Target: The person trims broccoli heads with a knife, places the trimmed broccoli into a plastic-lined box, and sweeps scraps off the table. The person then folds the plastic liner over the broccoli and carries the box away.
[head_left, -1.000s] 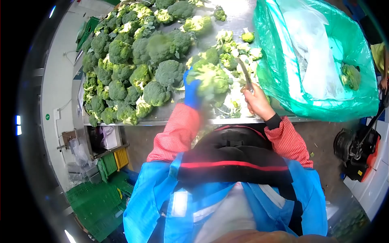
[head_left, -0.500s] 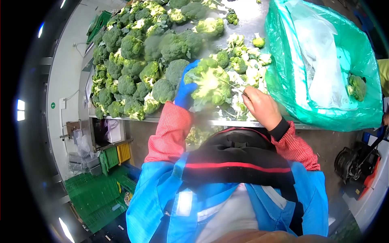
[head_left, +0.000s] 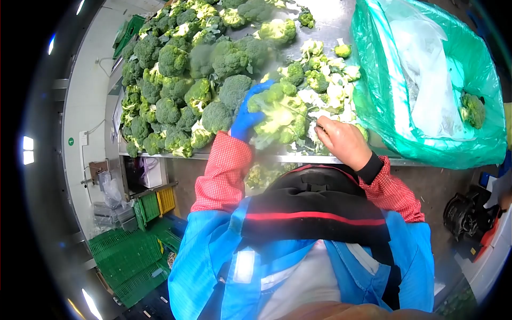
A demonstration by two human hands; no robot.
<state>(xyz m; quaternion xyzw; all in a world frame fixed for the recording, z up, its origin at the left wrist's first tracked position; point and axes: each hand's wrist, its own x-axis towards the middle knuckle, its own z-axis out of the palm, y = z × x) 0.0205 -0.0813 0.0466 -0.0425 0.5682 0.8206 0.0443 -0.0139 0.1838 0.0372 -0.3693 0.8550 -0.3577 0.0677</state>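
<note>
- Holds a broccoli head [head_left: 280, 118] just above the near part of the tabletop [head_left: 328, 29], with pale branching stalks in view, presumably to lay the stems bare to the blade.
- Clamps the fingers of the blue-gloved left hand [head_left: 245, 116] round the left and far sides of that head, likely to steady it from the side away from the steel.
- Closes the fingers of the bare right hand [head_left: 346, 140] together round a knife [head_left: 310, 118], with the handle hidden in the fist and a thin blade pointing left towards the stalks, nearly edge-on. Cannot tell depth of cut from this angle.
- Has both hands close to each other at the near edge, probably for better control.
- Shows pale cut pieces [head_left: 335, 96] scattered on the tabletop, right of the head and beyond the knife, apparently within easy reach.
- Shows a broccoli heap [head_left: 172, 60] on the left, on the gloved side, seemingly handy for picking up.
- Shows a green bag [head_left: 373, 101] spread wide on the right, with clear plastic [head_left: 418, 69] draped inside and one loose broccoli [head_left: 472, 110] towards the right, perhaps opened so for easy access.
- Shows green crates [head_left: 125, 261] low on the left, seemingly out of the way.
</note>
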